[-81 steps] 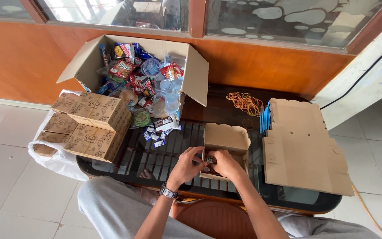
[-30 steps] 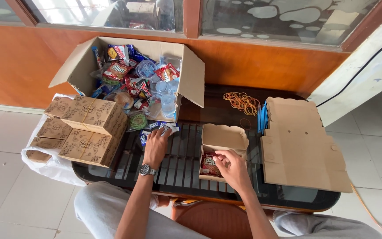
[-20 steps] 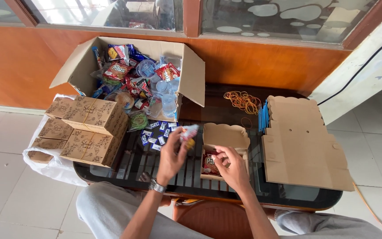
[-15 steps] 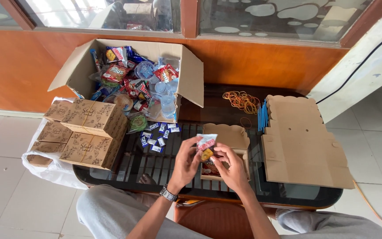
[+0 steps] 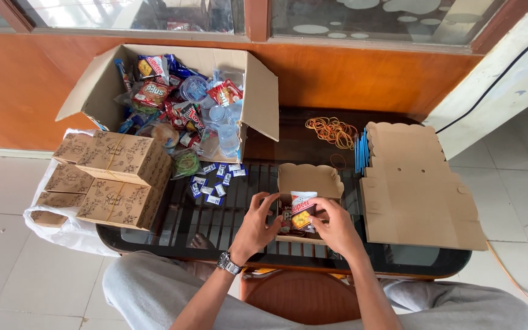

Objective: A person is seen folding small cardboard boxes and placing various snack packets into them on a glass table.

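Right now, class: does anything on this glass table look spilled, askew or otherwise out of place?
Yes: small blue-and-white sachets lie scattered loose on the glass table in front of the big carton, and rubber bands sit in an untidy heap. The closed printed boxes are stacked neatly.

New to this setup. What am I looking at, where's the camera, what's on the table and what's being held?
There is no machine here: a person works with two bare hands, and one camera worn on their head looks down at them, so the arms enter from the bottom of the picture.

The left hand, with a wristwatch on that wrist, and the right hand meet over a small open cardboard box on a dark glass table. Together they hold a snack packet right at the box opening.

On the table there are also a big open carton full of snacks and water cups, a stack of closed printed boxes, small blue sachets, rubber bands and flat unfolded boxes. A white plastic bag hangs by the table's left edge.
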